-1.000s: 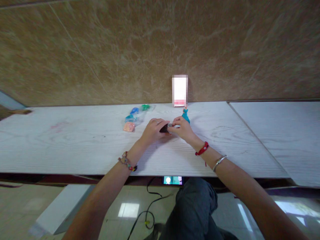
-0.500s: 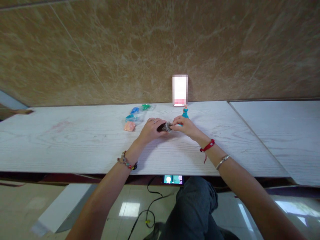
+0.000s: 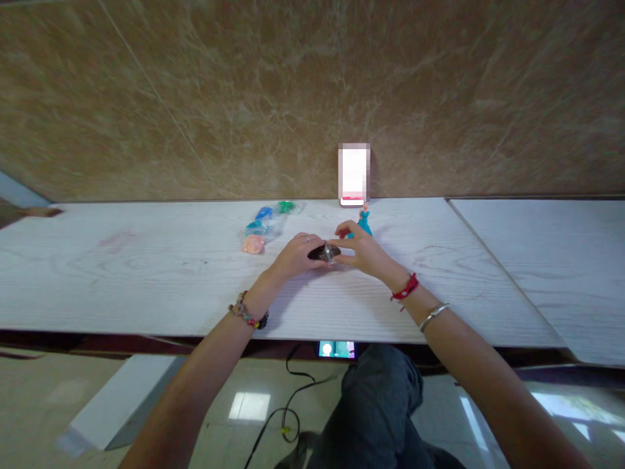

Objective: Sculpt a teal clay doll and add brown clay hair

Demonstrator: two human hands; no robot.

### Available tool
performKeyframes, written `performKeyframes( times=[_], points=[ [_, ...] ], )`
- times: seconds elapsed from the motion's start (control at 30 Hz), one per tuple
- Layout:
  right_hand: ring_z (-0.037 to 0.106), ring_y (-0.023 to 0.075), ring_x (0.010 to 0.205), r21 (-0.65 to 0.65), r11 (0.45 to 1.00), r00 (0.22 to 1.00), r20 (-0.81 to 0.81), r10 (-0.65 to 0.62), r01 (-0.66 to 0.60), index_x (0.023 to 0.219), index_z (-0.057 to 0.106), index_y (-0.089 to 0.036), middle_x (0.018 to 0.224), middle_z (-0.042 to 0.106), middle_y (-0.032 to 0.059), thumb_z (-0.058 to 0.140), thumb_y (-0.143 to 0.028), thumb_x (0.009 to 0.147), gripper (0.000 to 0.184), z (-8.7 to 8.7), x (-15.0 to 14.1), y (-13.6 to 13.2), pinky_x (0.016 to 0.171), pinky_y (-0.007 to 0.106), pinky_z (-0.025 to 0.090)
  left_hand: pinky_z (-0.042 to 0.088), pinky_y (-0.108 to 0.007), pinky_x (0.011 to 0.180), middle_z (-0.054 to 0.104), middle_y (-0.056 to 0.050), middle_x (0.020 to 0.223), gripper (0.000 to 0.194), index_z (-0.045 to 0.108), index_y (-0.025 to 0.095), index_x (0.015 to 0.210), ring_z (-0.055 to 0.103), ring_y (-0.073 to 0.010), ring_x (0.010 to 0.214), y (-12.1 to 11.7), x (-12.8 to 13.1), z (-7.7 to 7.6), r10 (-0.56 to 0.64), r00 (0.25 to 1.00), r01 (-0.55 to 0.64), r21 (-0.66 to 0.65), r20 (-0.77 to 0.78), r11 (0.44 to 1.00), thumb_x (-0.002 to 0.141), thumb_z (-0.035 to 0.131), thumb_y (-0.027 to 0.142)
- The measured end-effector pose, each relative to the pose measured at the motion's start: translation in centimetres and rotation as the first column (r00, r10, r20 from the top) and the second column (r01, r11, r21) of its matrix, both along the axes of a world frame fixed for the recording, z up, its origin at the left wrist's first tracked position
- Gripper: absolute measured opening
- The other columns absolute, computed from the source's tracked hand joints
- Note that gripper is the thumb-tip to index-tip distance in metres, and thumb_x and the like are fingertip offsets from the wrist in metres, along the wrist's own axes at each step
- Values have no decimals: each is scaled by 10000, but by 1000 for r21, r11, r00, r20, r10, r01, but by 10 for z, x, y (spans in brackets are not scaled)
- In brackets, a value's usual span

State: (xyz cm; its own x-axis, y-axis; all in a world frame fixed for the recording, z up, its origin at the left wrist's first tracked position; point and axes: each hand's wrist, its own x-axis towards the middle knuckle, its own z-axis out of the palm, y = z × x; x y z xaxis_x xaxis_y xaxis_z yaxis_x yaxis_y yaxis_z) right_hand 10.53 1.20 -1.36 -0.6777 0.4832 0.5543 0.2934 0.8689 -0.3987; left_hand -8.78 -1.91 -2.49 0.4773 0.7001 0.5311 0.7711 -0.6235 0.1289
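Observation:
A small clear plastic bag holding a dark brown, clay-like lump [image 3: 318,253] is between my two hands, just above the white tabletop. My left hand [image 3: 295,254] is closed round its left side. At the bag's crumpled right end, the thumb and index finger of my right hand [image 3: 360,250] sit on either side of it, gripping it, while the other fingers are lifted. Just behind my right hand stands a small figure in a blue dress [image 3: 364,223], its lower part half covered by the fingers.
To the left lie a pink lump [image 3: 254,244], a light-blue bag [image 3: 256,227], a dark-blue bag [image 3: 264,213] and a green bag [image 3: 286,206]. A phone with a bright screen [image 3: 354,172] leans against the marbled wall [image 3: 219,98]. Another lit screen [image 3: 336,350] shows below the table's front edge.
My right thumb and index finger have moved apart from a tight pinch on the bag's end to either side of it. The left hand keeps its hold, slightly shifted right.

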Motion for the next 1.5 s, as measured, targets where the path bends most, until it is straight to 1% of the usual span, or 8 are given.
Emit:
performKeyframes(
  times=[0.27,0.47,0.77,0.93,1.07,1.23,1.37,1.5],
  points=[
    [500,146,807,46,999,999,38,-22,20,714,639,-157,914,479,63,588,-211,747,82,0,0,-1,753,317,470,451,-308,722,657,-69,863,459,608,162,919,595,-179,816,-2,0,2,34,992,-32,-15,118,999,685,561,554],
    [489,162,858,67,994,988,-135,-75,85,844,656,-188,924,475,59,594,-255,748,132,1,1,-2,783,349,462,459,-303,710,662,-80,859,505,614,145,922,601,-183,788,-2,1,4,55,985,-42,-80,161,996,668,558,578],
    [488,161,788,-139,963,939,-230,-256,229,723,676,-203,823,477,41,630,-179,702,56,-2,-8,-1,739,346,456,434,-260,634,648,-51,753,491,627,148,878,589,-161,698,-3,3,6,-6,995,22,-153,103,988,681,537,589],
    [485,155,761,-143,952,911,-281,-302,271,651,663,-194,790,475,33,637,-183,692,49,-5,-10,-2,738,346,448,430,-262,629,655,-49,749,506,630,153,885,593,-165,693,-3,4,5,2,995,13,-149,100,989,670,538,601],
    [481,142,781,-120,977,949,-242,-203,178,750,694,-198,864,490,47,596,-144,727,114,-6,-9,-1,761,328,442,444,-282,665,667,-72,823,519,619,141,912,601,-178,742,-2,3,4,83,984,-66,-106,155,992,658,560,590],
    [452,125,755,-143,987,987,-129,-95,77,818,699,-207,908,468,44,646,-134,679,166,-8,-9,1,770,324,426,447,-305,706,666,-70,827,426,600,146,888,602,-189,759,-4,6,2,130,988,-124,-77,84,989,666,609,509],
    [445,122,698,-239,956,973,-115,-202,170,751,707,-200,781,438,21,680,-170,645,114,-12,-12,2,670,301,428,444,-339,752,652,-51,842,386,546,176,929,599,-197,774,-8,14,1,180,981,-175,-70,73,982,658,651,430],
    [449,118,655,-310,909,941,-99,-324,280,697,711,-183,743,442,23,692,-202,631,71,-16,-12,7,620,297,424,459,-328,724,618,-52,906,474,463,186,985,588,-194,816,-8,16,1,219,957,-191,-156,189,969,616,689,381]
  ],
)
